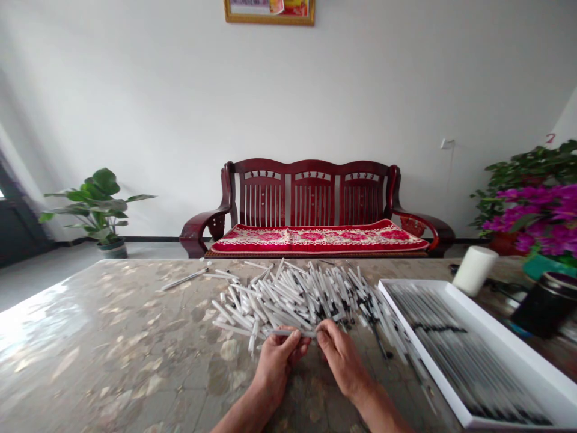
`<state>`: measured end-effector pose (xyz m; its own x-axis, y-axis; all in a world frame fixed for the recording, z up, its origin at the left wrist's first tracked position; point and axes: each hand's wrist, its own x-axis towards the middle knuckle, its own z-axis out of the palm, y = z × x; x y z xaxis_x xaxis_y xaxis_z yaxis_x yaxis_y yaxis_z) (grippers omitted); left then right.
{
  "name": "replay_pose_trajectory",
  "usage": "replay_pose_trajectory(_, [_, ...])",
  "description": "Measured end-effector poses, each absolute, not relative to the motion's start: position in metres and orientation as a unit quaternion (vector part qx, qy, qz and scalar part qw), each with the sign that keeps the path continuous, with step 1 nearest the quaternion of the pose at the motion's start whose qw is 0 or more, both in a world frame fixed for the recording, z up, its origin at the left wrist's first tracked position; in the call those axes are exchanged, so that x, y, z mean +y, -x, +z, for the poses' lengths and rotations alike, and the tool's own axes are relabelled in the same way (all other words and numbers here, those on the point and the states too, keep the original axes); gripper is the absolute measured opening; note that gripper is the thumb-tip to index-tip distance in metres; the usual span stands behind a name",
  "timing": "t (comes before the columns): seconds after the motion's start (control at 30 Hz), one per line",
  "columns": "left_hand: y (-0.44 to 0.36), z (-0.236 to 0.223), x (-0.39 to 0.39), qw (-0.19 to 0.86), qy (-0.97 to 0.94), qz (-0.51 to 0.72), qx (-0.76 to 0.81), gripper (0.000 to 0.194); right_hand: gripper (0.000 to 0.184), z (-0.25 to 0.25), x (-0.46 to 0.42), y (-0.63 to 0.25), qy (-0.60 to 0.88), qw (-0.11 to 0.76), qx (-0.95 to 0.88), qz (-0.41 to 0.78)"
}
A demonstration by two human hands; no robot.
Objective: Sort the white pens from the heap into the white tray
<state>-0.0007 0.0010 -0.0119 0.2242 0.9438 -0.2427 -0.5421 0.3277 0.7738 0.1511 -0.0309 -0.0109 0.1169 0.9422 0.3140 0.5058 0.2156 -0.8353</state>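
Both of my hands meet near the front of a marble-patterned table (112, 349). My left hand (277, 358) pinches one end of a thin white pen (293, 332), and my right hand (342, 355) pinches the other end, so the pen lies level between them. Just beyond my fingers spreads a loose pile of several white pens and pen parts (297, 294), some with black tips. To the right lies a white tray (509, 349) filled with pens laid side by side.
A few stray pens (184, 279) lie at the table's far left. A white cup (474, 270), a black container (543, 304) and purple flowers (536, 216) crowd the right end. Behind stand a red wooden bench (311, 204) and a potted plant (100, 210).
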Motion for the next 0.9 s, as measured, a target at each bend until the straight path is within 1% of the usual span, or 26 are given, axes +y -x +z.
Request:
replay_pose_trajectory(0.07, [0.001, -0.012, 0.0, 0.732, -0.284, 0.505, 0.36, 0.042, 0.038, -0.01, -0.031, -0.151, 0.586, 0.467, -0.622, 0.227])
replay_pose_trajectory(0.23, [0.001, -0.015, 0.001, 0.728, -0.284, 0.505, 0.366, 0.04, 0.053, -0.01, -0.031, -0.15, 0.616, 0.449, -0.604, 0.234])
replay_pose_trajectory(0.4, [0.002, -0.018, 0.003, 0.727, -0.287, 0.504, 0.368, 0.037, 0.043, -0.013, -0.031, -0.149, 0.589, 0.466, -0.623, 0.221])
replay_pose_trajectory(0.57, [0.003, -0.018, 0.002, 0.722, -0.29, 0.51, 0.366, 0.036, 0.053, -0.02, -0.029, -0.146, 0.591, 0.49, -0.566, 0.3])
replay_pose_trajectory(0.73, [0.002, -0.015, 0.0, 0.723, -0.282, 0.511, 0.37, 0.036, 0.041, -0.019, -0.03, -0.145, 0.568, 0.508, -0.593, 0.261])
replay_pose_trajectory(0.77, [0.002, -0.015, 0.0, 0.723, -0.285, 0.509, 0.369, 0.037, 0.043, -0.02, -0.029, -0.145, 0.57, 0.507, -0.584, 0.276])
replay_pose_trajectory(0.9, [0.001, -0.012, -0.002, 0.716, -0.298, 0.512, 0.37, 0.039, 0.055, -0.022, -0.029, -0.143, 0.58, 0.496, -0.51, 0.397])
